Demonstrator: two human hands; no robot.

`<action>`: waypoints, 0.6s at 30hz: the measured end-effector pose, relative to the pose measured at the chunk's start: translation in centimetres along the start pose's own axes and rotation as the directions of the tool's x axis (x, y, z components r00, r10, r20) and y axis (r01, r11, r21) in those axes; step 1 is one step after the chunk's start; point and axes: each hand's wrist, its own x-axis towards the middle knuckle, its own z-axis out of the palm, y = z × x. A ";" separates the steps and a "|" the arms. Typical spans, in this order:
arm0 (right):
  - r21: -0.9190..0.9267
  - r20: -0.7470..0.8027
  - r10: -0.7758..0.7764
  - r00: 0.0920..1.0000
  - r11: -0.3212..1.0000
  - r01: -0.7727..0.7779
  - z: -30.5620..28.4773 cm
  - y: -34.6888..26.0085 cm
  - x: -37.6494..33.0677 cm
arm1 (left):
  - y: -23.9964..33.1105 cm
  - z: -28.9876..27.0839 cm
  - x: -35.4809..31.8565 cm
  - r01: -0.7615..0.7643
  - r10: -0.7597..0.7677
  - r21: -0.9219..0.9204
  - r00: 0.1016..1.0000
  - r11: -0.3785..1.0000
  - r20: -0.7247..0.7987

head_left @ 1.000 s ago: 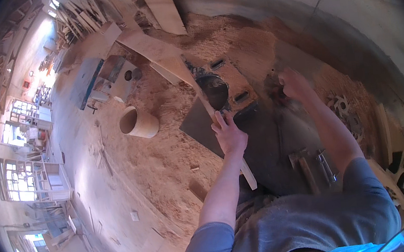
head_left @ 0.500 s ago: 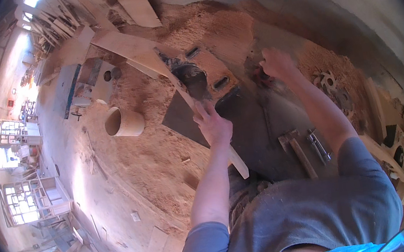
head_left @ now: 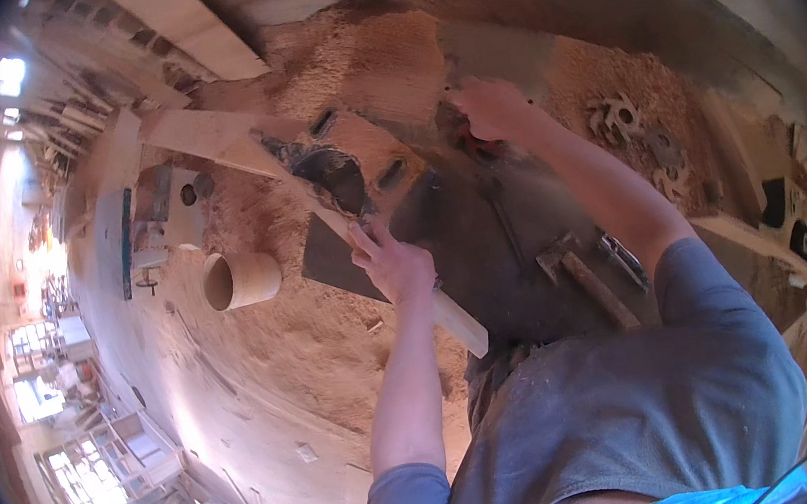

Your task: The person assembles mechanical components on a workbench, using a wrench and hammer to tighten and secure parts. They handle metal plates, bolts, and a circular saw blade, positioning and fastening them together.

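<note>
A long pale wooden strip (head_left: 460, 321) runs slantwise across the dark metal machine table (head_left: 514, 248). My left hand (head_left: 395, 261) is closed over it, the fingers wrapped on its edge. Beyond that hand sits a dusty orange machine housing (head_left: 380, 144) with two dark slots and a dark opening, and the strip passes along its near left side. My right hand (head_left: 490, 108) is closed at the back of the table, beside a small red part (head_left: 482, 149); what its fingers hold is hidden.
A hammer (head_left: 597, 289) and a shiny metal tool (head_left: 623, 258) lie on the table at right. Toothed cutter heads (head_left: 617, 118) rest in the sawdust behind them. A round, open pale container (head_left: 251, 278) stands at left, near heaped sawdust (head_left: 310, 354).
The view has turned, so the machine and table sit further left. My left hand still grips the strip, and my right hand stays by the red part.
</note>
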 end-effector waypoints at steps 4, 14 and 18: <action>0.065 -0.181 0.021 0.983 0.998 -0.009 1.4 0.8 -0.2 | -0.1 0.8 0.1 -0.009 0.010 0.029 1.000 1.000 -0.021; 0.085 -0.068 -0.016 0.998 0.996 0.022 0.1 0.3 -0.5 | 0.0 0.5 0.0 -0.032 0.033 0.081 0.999 0.996 -0.012; 0.169 0.060 0.136 0.989 0.975 -0.144 -1.2 0.1 -0.9 | 0.4 -0.1 0.0 0.002 -0.003 0.053 1.000 0.999 0.028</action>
